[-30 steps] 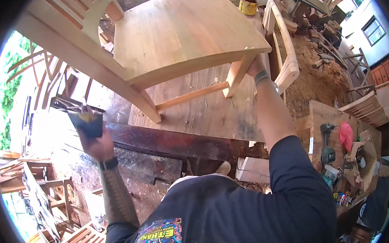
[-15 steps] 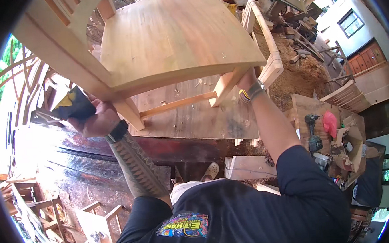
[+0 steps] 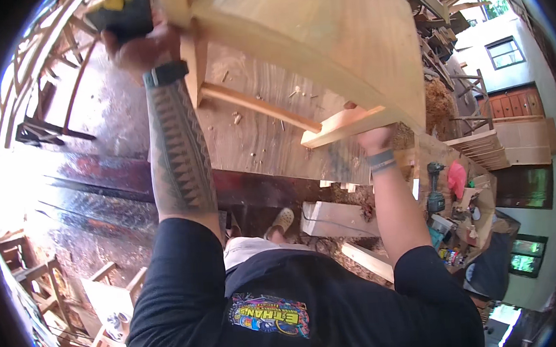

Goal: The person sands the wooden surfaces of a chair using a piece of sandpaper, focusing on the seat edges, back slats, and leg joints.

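Daylight fills an open woodworking shop with a dark, glossy, wet-looking floor (image 3: 94,185). Unfinished wooden chair frames (image 3: 49,283) stand along the left, and a cluttered side bench (image 3: 464,206) on the right holds a cordless drill (image 3: 435,192) and a red cloth (image 3: 456,178). Beyond it rises a pale building with windows (image 3: 505,51) and brown shutters (image 3: 515,102); sawdust (image 3: 438,103) lies heaped nearby.
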Tool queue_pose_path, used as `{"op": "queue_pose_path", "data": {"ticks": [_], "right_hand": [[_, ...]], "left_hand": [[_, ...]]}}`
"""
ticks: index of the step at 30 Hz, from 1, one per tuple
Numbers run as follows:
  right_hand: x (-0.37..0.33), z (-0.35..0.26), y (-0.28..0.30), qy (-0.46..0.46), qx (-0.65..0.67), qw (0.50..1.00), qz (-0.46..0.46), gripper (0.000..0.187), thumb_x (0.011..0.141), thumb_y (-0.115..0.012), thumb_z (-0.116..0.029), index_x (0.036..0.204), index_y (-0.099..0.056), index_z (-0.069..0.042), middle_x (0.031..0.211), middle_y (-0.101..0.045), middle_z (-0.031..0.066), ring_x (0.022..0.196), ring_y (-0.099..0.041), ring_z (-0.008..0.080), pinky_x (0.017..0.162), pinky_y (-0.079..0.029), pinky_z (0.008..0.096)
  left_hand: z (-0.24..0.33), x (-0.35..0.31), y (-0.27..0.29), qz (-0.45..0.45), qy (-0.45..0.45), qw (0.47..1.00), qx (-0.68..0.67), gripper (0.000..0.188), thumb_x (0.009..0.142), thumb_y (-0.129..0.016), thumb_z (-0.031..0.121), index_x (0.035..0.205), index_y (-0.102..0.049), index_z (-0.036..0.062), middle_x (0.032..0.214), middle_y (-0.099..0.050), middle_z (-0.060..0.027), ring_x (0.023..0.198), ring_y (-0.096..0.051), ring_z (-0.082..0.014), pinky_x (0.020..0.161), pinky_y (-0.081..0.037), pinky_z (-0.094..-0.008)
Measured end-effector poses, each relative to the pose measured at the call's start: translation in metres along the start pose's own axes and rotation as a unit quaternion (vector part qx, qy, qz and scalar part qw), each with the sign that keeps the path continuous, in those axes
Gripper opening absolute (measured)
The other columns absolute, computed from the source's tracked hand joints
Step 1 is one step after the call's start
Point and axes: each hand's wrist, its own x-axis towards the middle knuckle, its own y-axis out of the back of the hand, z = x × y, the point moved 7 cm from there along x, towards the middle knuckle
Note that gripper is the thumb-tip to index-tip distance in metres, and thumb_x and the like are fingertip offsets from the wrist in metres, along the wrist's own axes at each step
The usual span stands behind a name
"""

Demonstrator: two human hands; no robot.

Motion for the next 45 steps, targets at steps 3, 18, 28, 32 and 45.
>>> {"op": "queue_pose_path", "data": {"ticks": [3, 18, 28, 32, 45], "right_hand": [[0.003, 0.01, -0.011, 0.018, -0.031, 0.999, -0.024, 0.066, 0.104, -0.044, -0.063, 0.136, -0.061, -0.008, 0.129, -0.067, 0.0129, 0.11, -0.061, 0.0328, 0.096, -0.051, 0.0507], [0.005, 0.017, -0.007, -0.018, -0.071, 0.997, -0.03, 0.074, 0.1, -0.046, -0.074, 0.132, -0.066, -0.01, 0.104, -0.069, 0.0128, 0.095, -0.061, 0.0313, 0.093, -0.049, 0.0519], [0.0, 0.025, -0.014, -0.034, -0.064, 0.996, 0.055, 0.057, 0.098, -0.051, -0.063, 0.098, -0.057, -0.006, 0.094, -0.052, 0.0091, 0.098, -0.05, 0.0307, 0.104, -0.041, 0.0562], [0.001, 0.022, -0.002, -0.03, -0.035, 0.995, 0.087, 0.056, 0.097, -0.05, -0.062, 0.102, -0.056, -0.006, 0.094, -0.051, 0.0087, 0.097, -0.05, 0.0317, 0.104, -0.041, 0.055], [-0.001, 0.018, -0.019, 0.003, -0.045, 0.993, 0.11, 0.061, 0.099, -0.047, -0.06, 0.117, -0.064, -0.004, 0.102, -0.06, 0.0105, 0.097, -0.055, 0.0289, 0.097, -0.047, 0.0522]], "left_hand": [[0.013, 0.006, 0.01, 0.029, -0.013, 0.999, 0.03, 0.045, 0.112, -0.052, 0.024, 0.153, -0.058, 0.0069, 0.147, -0.066, -0.0126, 0.133, -0.065, -0.0299, 0.114, -0.052, -0.0521], [0.271, -0.235, 0.262, 0.114, 0.439, 0.86, 0.235, 0.088, 0.103, -0.059, 0.056, 0.158, -0.043, -0.0103, 0.174, -0.023, -0.0338, 0.165, -0.02, -0.0426, 0.134, -0.023, -0.0485], [0.253, -0.274, 0.237, 0.122, 0.488, 0.839, 0.208, 0.056, 0.094, -0.075, 0.046, 0.094, -0.073, -0.0095, 0.166, -0.031, -0.0436, 0.157, -0.033, -0.0554, 0.13, -0.027, -0.0583], [0.245, -0.274, 0.228, 0.026, 0.516, 0.827, 0.221, 0.045, 0.097, -0.072, 0.048, 0.091, -0.071, 0.0026, 0.168, -0.031, -0.0396, 0.161, -0.026, -0.0533, 0.13, -0.022, -0.0622], [0.245, -0.284, 0.224, 0.041, 0.518, 0.823, 0.228, 0.048, 0.094, -0.074, 0.046, 0.088, -0.073, -0.0016, 0.167, -0.032, -0.0414, 0.159, -0.029, -0.0536, 0.13, -0.023, -0.0593]]}}
